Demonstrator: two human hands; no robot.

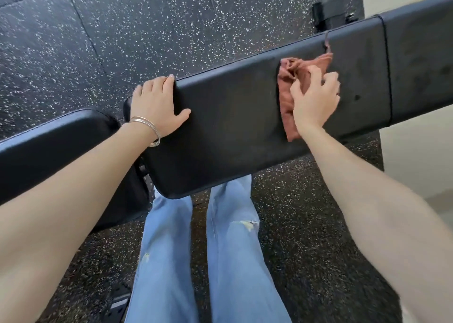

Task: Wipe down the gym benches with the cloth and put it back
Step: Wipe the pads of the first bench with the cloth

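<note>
A long black padded bench (232, 116) runs across the view from lower left to upper right. A crumpled reddish-brown cloth (286, 85) lies on the pad right of centre. My right hand (315, 98) presses on the cloth, fingers curled into its folds. My left hand (157, 104), with thin bangles at the wrist, rests flat on the pad's far left corner, fingers spread over the edge. The cloth's right side is hidden under my right hand.
A second black pad (49, 151) adjoins at the left, and a further pad section (421, 62) continues at the right. Speckled black rubber floor (122, 28) surrounds the bench. My legs in light blue jeans (220, 249) stand below it. A pale wall (416, 163) is at right.
</note>
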